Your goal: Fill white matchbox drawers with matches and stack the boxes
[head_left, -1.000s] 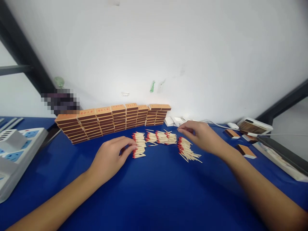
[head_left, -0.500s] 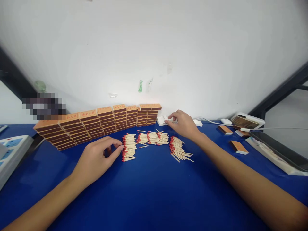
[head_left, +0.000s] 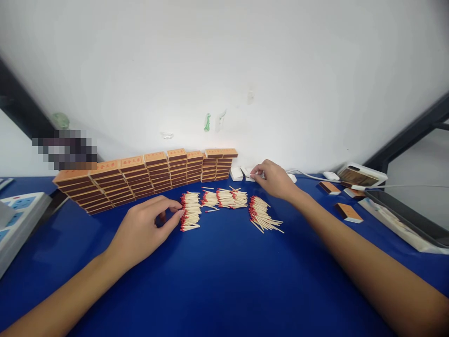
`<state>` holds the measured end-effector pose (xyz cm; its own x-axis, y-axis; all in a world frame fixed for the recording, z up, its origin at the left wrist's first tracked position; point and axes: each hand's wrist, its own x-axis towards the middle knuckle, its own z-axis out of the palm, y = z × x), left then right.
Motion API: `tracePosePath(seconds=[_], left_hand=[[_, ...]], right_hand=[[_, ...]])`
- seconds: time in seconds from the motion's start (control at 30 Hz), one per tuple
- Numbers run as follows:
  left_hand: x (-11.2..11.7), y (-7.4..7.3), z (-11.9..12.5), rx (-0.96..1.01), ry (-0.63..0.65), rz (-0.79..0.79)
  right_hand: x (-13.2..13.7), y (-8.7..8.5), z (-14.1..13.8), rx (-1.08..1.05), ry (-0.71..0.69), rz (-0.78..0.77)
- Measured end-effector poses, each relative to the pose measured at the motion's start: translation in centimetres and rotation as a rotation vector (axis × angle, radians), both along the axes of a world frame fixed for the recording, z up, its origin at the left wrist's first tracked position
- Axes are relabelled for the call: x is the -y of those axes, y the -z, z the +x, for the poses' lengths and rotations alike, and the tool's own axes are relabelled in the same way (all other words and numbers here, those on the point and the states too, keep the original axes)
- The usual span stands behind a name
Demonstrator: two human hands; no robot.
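So we're at the blue table [head_left: 224, 290], with a long wall of stacked orange matchboxes [head_left: 147, 175] along the back edge. In front of it lie four heaps of red-tipped matches in a row.

Our left hand [head_left: 140, 231] rests palm-down on the table. The fingers are loosely curled with nothing gripped, and the fingertips [head_left: 178, 214] touch the red-head end of the leftmost heap of matches [head_left: 191, 217]. That heap is the tidiest, heads all facing left. The middle heaps [head_left: 224, 197] are a bit scruffier and have a couple of strays. The right heap [head_left: 263, 217] fans out at an angle.

Our right hand [head_left: 275, 180] is out at the back, just past the end of the matchbox wall, with its fingertips closed down on one of the small white inner trays [head_left: 253, 172] lying there. The fingers hide the contact, so we can't tell whether the tray is actually pinched or only touched.

Tips from where we sit:
- Take the tray by its long side walls. They look like thin card, so squeezing the middle would probably buckle it.
- Use the left fingertips as a flat stop against the heads, so the heap stays square rather than rolling apart.
- Keep the right forearm high, because it passes right over that fanned heap.
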<state>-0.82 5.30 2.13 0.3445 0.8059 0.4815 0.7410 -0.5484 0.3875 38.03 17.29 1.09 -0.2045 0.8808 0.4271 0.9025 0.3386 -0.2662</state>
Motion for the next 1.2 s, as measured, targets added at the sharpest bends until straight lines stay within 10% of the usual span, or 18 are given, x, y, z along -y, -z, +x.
tracePosePath(seconds=[0.4, 0.73, 1.2], left_hand=[[0.2, 0.2, 0.2, -0.010, 0.040, -0.021], [2.7, -0.2, 1.6, -0.112, 0.270, -0.071], [3.1, 1.0, 2.6, -0.255, 0.217, -0.112]], right_hand=[[4.6, -3.5, -1.6, 0.062, -0.010, 0.171], [15.8, -2.9, -11.5, 0.245, -0.645, -0.139], [8.8, 0.3, -10.6, -0.033, -0.402, -0.145]])
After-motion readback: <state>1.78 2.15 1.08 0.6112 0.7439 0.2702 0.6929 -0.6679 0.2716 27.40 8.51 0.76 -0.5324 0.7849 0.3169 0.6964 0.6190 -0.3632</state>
